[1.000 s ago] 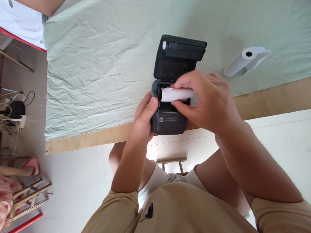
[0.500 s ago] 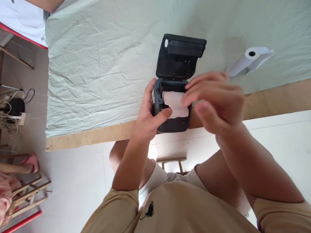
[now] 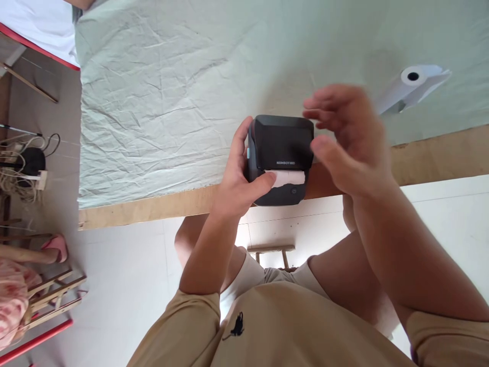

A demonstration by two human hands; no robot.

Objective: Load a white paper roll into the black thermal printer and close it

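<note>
A dark label printer (image 3: 284, 142) with its lid down sits at the table's front edge. My left hand (image 3: 240, 181) grips its left side, with the thumb over the front. A strip of white paper (image 3: 292, 177) sticks out below the lid, and my left thumb presses on its left end. My right hand (image 3: 347, 137) is just right of the printer, slightly blurred, fingers apart and holding nothing. Behind it to the right, a white paper roll (image 3: 397, 89) lies on the cloth with its loose end unrolled.
A pale green wrinkled cloth (image 3: 160, 102) covers the table, whose wooden edge (image 3: 153, 208) runs along the front. On the floor at left are tangled cables (image 3: 19, 171), a wooden chair (image 3: 57, 290) and another person's foot in a pink shoe (image 3: 57, 247).
The printer's lid, which stood open, is now closed over the paper. My right hand has moved off the paper and slightly up, with its fingers apart. My left hand keeps its hold.
</note>
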